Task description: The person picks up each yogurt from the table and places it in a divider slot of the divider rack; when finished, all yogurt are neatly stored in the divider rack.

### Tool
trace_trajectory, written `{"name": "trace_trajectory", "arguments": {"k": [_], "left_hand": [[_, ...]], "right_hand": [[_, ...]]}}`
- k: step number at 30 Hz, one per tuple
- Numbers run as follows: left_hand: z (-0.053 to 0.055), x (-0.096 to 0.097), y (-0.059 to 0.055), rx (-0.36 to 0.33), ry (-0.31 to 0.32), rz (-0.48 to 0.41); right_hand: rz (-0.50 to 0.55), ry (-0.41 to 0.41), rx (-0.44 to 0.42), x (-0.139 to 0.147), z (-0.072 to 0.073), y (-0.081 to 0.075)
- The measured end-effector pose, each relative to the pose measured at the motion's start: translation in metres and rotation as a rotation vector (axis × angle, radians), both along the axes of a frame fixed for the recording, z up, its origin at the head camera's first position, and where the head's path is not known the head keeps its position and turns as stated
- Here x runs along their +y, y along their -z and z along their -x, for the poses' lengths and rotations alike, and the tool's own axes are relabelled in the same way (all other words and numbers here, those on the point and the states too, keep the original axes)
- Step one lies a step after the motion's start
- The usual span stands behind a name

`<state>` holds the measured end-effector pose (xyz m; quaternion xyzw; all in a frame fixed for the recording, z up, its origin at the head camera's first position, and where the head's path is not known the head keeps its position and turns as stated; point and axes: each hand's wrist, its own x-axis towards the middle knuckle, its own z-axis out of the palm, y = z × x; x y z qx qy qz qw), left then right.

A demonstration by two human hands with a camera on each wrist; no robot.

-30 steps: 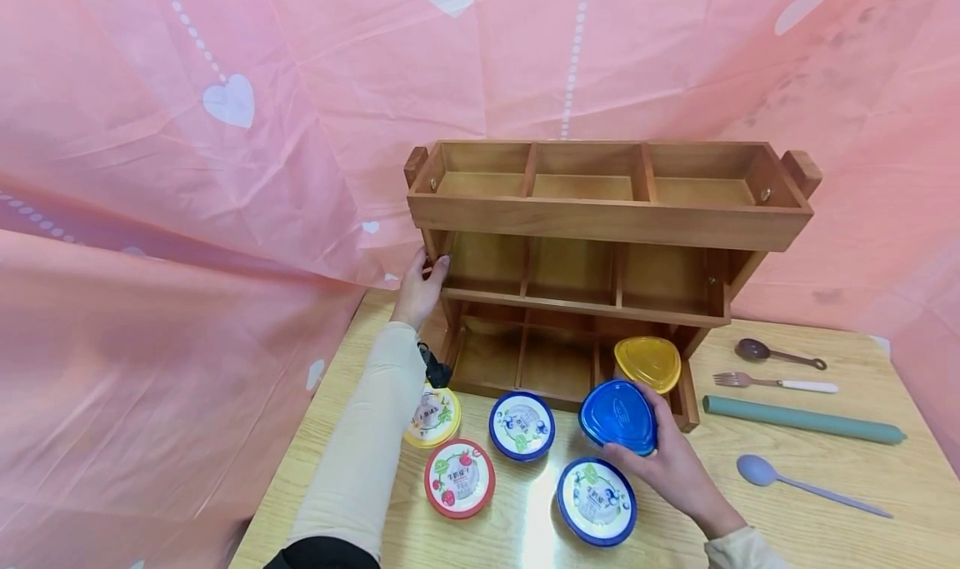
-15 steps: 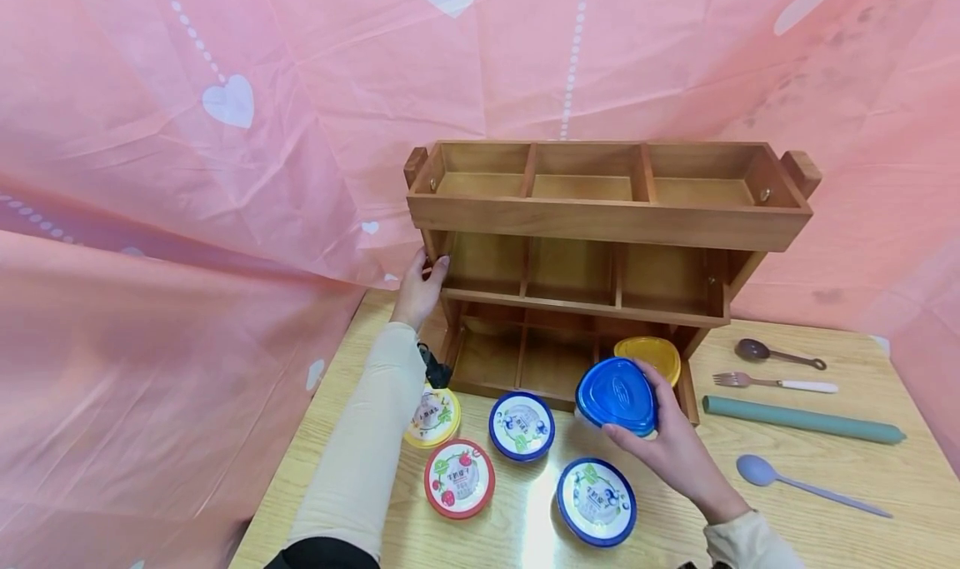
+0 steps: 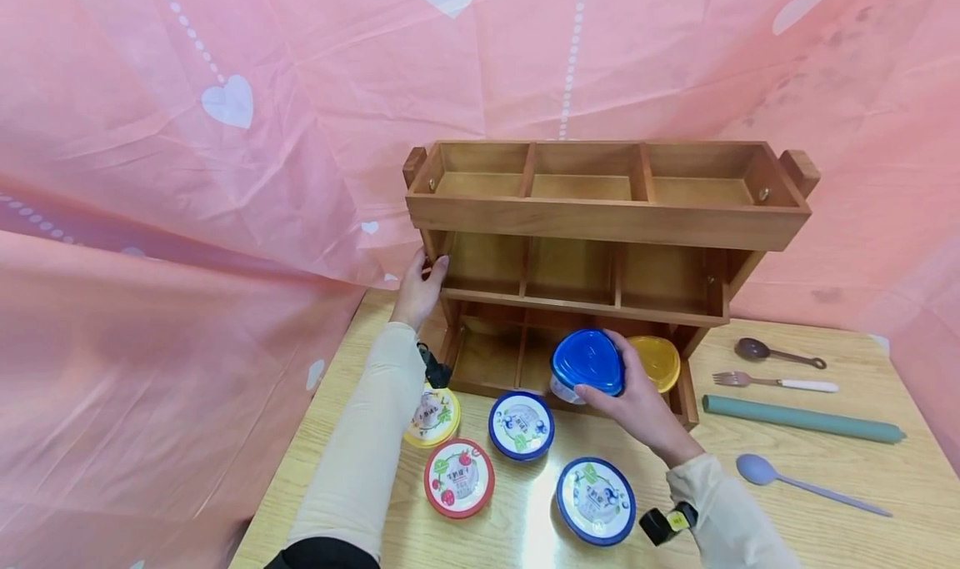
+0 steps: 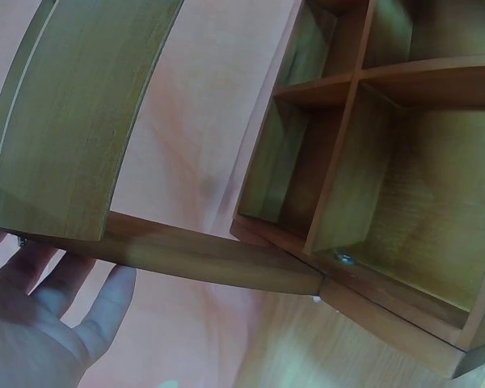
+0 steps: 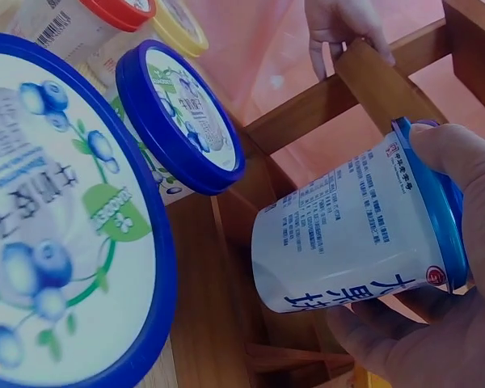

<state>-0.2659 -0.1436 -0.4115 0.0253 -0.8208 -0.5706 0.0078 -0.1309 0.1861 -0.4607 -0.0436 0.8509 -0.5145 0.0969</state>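
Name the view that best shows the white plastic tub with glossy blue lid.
Right wrist: the white, blue-lidded tub shows its printed side up close. The head view gives mostly its lid from above; the left wrist view, none of it.

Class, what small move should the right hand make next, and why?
Probably lower the blue-lidded tub into the middle compartment of the bottom tier: the right hand appears to hold it above there, and a yellow-lidded tub already occupies that tier's right end.

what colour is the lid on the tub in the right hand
Bright blue; the lid shows best in the head view.
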Motion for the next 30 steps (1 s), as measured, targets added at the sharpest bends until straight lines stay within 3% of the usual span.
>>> {"name": "trace_trajectory", "arguments": {"k": [21, 30], "left_hand": [[-0.001, 0.000, -0.002, 0.025, -0.001, 0.009], [0.000, 0.000, -0.002, 0.013, 0.002, 0.002]], "right_hand": [[-0.031, -0.021, -0.068, -0.023, 0.042, 0.025], [-0.010, 0.050, -0.109, -0.031, 0.051, 0.036]]}}
